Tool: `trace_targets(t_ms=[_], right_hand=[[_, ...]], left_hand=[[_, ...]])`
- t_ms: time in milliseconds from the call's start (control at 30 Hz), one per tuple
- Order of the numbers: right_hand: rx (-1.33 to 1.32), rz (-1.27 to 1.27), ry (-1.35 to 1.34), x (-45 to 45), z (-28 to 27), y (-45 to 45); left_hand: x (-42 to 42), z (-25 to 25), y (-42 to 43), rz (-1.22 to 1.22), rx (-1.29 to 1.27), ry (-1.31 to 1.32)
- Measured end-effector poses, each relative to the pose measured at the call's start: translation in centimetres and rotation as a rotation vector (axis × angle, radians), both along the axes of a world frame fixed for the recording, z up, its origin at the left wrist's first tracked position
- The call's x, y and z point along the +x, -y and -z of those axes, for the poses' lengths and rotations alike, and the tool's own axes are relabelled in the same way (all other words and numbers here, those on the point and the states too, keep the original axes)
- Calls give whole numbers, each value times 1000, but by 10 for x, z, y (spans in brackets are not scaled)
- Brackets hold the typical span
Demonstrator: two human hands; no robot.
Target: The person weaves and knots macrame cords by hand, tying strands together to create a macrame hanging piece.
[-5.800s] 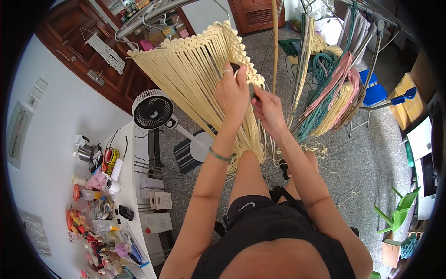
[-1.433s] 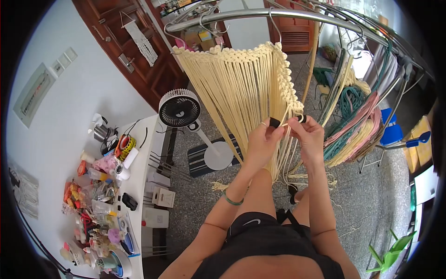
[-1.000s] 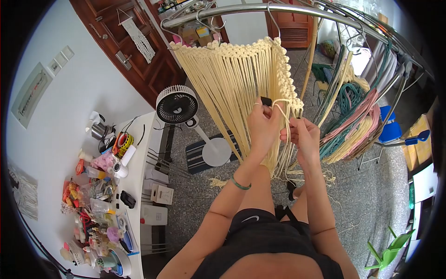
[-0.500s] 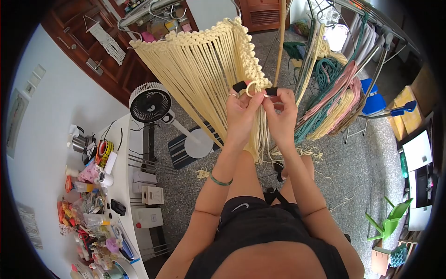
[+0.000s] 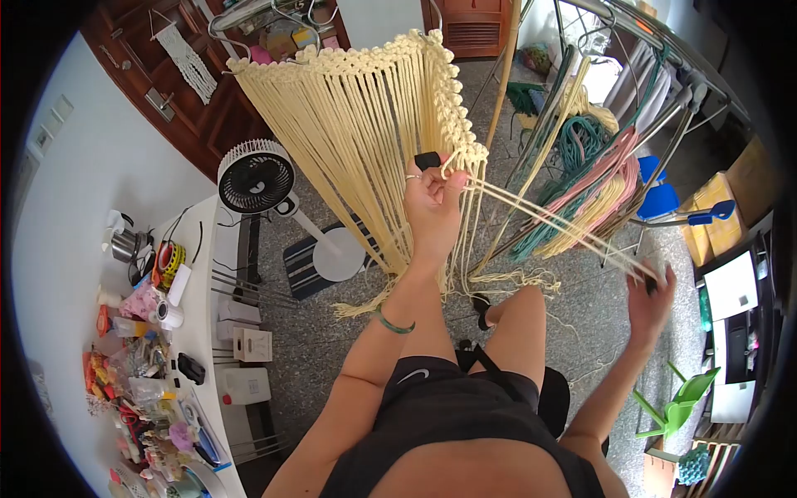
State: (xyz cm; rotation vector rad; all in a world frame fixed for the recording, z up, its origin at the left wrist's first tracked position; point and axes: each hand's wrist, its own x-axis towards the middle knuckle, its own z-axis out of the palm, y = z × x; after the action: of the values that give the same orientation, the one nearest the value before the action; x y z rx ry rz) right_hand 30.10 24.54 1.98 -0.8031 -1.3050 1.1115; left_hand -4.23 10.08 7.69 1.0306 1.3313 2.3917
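A cream macramé piece (image 5: 349, 108) hangs by hooks, with a knotted band along its top and right edge and long loose strands below. My left hand (image 5: 436, 199) is closed in a pinch on the cream cord at the lower end of the knotted edge (image 5: 467, 149), a black wrap round one finger. Out to the lower right, my right hand (image 5: 652, 303) is closed round the far end of the cream cords (image 5: 548, 217), which stretch taut between the two hands. Slight blur hides some of its fingertips.
A metal rack (image 5: 618, 25) holds teal, pink and cream yarn bundles (image 5: 598, 183) at the right. A fan (image 5: 257, 181) stands left, beside a cluttered white table (image 5: 203, 249). A bamboo pole (image 5: 501, 91) rises behind the work. Loose cords (image 5: 531, 278) lie on the floor.
My right hand has moved from beside my left hand far to the lower right, drawing the cords out straight. The loop between the hands has shrunk. My left hand stays at the knotted edge.
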Motion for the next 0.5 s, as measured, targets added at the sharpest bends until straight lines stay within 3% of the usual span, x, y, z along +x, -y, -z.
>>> trace_targets(t_ms=[33,100,267,300,400,433,500], right_hand=[[-495,-172,-616,43,-8,-7],[-550,83,-546,108,10,-12],[-637,123,-737,240,34,28],[-633,406,-704,258,39,35],[-708,615,-811,357,83,36],[-733,833,-637,372,86,37],[-524,1234,173,404,115,25]], left_hand=[[0,1,-1,-10,9,-5],[-3,4,-4,-23,31,11],[-7,11,-8,-106,-3,97],[-4,9,-9,-142,3,116],[-15,17,-12,-157,27,62],[-13,11,-11,-174,64,62],[-14,12,-9,-152,84,6]])
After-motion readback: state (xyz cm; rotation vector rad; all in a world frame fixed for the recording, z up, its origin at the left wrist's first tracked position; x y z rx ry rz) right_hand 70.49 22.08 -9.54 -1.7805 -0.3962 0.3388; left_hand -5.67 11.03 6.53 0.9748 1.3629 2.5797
